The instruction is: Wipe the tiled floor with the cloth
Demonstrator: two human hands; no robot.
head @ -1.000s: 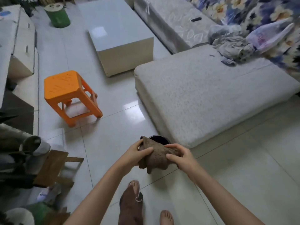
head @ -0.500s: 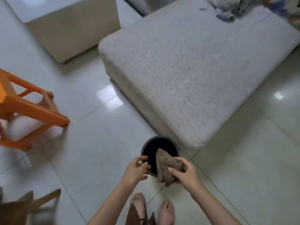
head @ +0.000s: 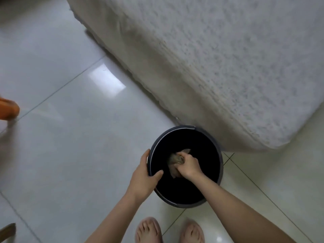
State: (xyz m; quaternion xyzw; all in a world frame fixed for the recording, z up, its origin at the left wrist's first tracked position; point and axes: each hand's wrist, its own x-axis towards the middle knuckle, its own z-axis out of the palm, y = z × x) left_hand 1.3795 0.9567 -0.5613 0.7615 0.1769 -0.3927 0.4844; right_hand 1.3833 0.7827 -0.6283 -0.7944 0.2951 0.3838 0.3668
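A brown cloth (head: 175, 159) is bunched up inside a dark round bucket (head: 213, 144) that stands on the glossy tiled floor (head: 70, 137). My right hand (head: 188, 166) reaches down into the bucket and grips the cloth, hiding part of it. On the bucket's left rim, my left hand (head: 144, 174) holds on with the thumb curled inside and the fingers outside. The bucket's inside is too dark to see its contents.
A large pale upholstered sofa seat (head: 219, 58) fills the upper right, its corner touching the bucket. An orange stool leg (head: 9, 109) shows at the left edge, a wooden piece (head: 7, 231) at the bottom left. My bare feet (head: 149, 231) stand just below the bucket.
My head has bent closer to the bucket. My right hand lowered the cloth from the rim into the bucket, and my left hand took hold of the rim.
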